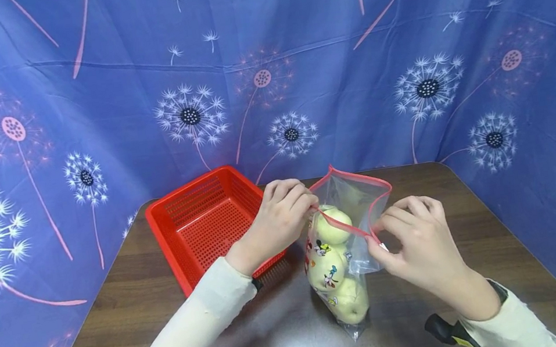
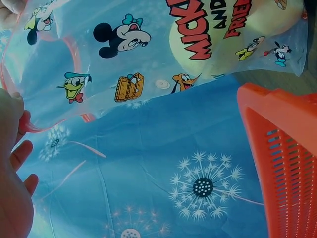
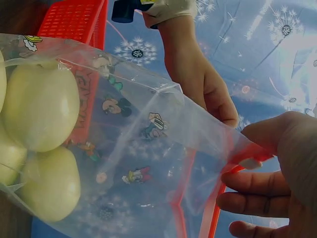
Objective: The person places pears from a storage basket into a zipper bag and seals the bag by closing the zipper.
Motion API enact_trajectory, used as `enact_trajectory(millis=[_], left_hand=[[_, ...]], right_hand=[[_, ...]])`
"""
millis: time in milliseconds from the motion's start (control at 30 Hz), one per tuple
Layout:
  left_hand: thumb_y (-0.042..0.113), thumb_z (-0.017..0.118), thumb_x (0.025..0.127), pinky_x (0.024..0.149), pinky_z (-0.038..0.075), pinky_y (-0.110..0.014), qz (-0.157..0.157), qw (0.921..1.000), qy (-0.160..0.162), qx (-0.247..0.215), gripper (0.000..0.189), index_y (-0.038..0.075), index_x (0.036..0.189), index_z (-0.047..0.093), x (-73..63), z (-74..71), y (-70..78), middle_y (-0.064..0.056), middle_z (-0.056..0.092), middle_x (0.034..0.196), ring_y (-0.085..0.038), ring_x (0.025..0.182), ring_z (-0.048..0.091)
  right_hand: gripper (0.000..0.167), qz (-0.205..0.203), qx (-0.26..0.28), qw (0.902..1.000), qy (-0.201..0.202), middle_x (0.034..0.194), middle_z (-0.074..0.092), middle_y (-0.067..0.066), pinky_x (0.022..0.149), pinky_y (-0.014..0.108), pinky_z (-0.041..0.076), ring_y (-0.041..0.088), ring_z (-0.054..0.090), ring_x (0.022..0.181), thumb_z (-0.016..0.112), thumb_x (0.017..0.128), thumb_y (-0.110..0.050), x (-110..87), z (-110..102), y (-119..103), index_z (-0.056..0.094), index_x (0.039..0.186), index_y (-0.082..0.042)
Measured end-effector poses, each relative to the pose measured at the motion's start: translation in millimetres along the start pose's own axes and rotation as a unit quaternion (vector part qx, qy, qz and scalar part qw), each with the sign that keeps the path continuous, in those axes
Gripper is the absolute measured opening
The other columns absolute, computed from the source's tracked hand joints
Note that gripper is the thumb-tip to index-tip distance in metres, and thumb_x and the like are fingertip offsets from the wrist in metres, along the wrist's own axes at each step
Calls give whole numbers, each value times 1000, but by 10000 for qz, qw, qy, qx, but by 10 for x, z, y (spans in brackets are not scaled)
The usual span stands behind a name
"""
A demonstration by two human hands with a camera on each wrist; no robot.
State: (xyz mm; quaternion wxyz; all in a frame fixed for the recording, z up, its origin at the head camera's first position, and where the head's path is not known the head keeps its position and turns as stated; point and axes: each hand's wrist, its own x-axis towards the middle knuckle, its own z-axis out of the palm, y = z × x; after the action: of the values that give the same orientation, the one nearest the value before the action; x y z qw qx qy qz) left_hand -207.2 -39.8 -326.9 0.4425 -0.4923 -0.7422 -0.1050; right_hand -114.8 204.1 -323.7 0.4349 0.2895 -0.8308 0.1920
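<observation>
A clear zip bag [image 1: 366,264] with a red zip edge and cartoon prints stands on the table, its mouth spread wide. Several pale yellow-green fruits [image 1: 352,304], apples by their look, are stacked inside. My left hand [image 1: 283,214] pinches the left side of the red edge. At the right corner of the mouth, my right hand [image 1: 418,234] pinches the edge between thumb and index finger, beside a small white slider [image 3: 249,163]. In the right wrist view the other fingers [image 3: 252,204] spread below the bag's edge.
A red plastic basket [image 1: 164,241] with perforated walls stands left of the bag, behind my left forearm; no contents show. The wooden table [image 1: 115,335] reaches back to a blue curtain [image 1: 332,102] with dandelion prints, which also hangs along both sides.
</observation>
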Motion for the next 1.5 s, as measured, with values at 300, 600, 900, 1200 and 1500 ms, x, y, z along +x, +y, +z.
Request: enact_trajectory(millis=[300, 600, 900, 1200, 1500], left_hand=[[7, 60, 92, 93, 37, -44, 79, 9946, -521, -900, 8, 10, 100, 60, 67, -36, -76, -2, 61, 100, -26, 108, 52], [-5, 46, 86, 95, 36, -45, 222, 9811, -1041, -1614, 33, 10, 110, 62, 160, -71, -270, -6, 61, 117, -26, 118, 48], [8, 54, 100, 99, 33, -45, -535, 9670, -1933, -1574, 31, 14, 130, 62, 337, -1, -558, -2, 59, 132, -24, 129, 43], [17, 50, 105, 106, 28, -48, -784, 9495, -2714, -1367, 39, 26, 142, 55, 482, 243, -690, 1, 51, 144, -27, 138, 35], [13, 58, 100, 106, 26, -48, -915, 9419, -2710, -1764, 26, 22, 123, 67, 545, 344, -709, 1, 58, 135, -26, 136, 34]], right_hand=[[17, -377, 178, 9987, 300, 65, 58, -2, 75, 52, 34, 28, 54, 74, 53, 78, -20, 14, 43, -14, 61, 66, -11], [25, -605, 184, 9968, 489, 66, 59, -1, 74, 54, 35, 29, 55, 73, 52, 85, -24, 10, 56, -61, 62, 67, -11], [27, -691, 232, 9963, 456, 67, 60, -1, 76, 54, 35, 29, 55, 73, 51, 88, -25, 15, 54, -95, 63, 68, -11], [28, -796, 292, 9956, 406, 68, 60, -1, 76, 54, 35, 27, 55, 73, 50, 88, -25, 22, 61, -130, 64, 69, -11], [29, -837, 293, 9952, 422, 67, 60, -2, 77, 53, 36, 25, 55, 72, 50, 90, -24, 15, 59, -134, 64, 68, -11]])
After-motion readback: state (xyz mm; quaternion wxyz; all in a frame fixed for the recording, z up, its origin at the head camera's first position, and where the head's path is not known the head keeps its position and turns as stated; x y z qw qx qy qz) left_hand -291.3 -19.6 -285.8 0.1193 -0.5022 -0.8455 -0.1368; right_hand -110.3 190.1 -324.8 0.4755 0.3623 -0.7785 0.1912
